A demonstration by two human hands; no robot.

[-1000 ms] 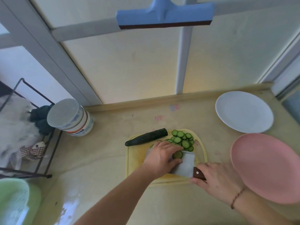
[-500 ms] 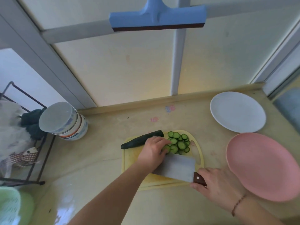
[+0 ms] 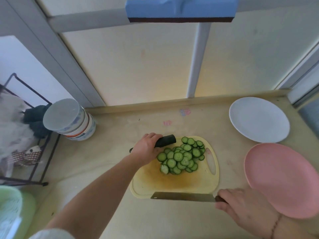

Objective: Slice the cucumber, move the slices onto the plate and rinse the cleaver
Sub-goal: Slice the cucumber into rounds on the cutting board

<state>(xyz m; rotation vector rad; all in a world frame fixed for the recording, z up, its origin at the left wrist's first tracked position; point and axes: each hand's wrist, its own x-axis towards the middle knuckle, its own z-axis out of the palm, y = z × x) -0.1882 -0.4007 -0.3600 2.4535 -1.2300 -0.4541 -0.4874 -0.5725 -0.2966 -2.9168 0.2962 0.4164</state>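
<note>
A pile of several cucumber slices lies on the yellow cutting board. At the board's far left edge my left hand grips the uncut dark cucumber piece. My right hand holds the cleaver by its dark handle. The blade is edge-on over the board's near edge, pointing left, apart from the slices. A pink plate and a white plate sit to the right of the board.
A stack of bowls stands at the back left beside a black wire rack. A green basket is at the near left. A blue squeegee hangs on the window frame above the counter.
My left hand left the slices and took hold of the uncut cucumber piece. My right hand drew the cleaver back toward me, off the slices to the board's near edge.
</note>
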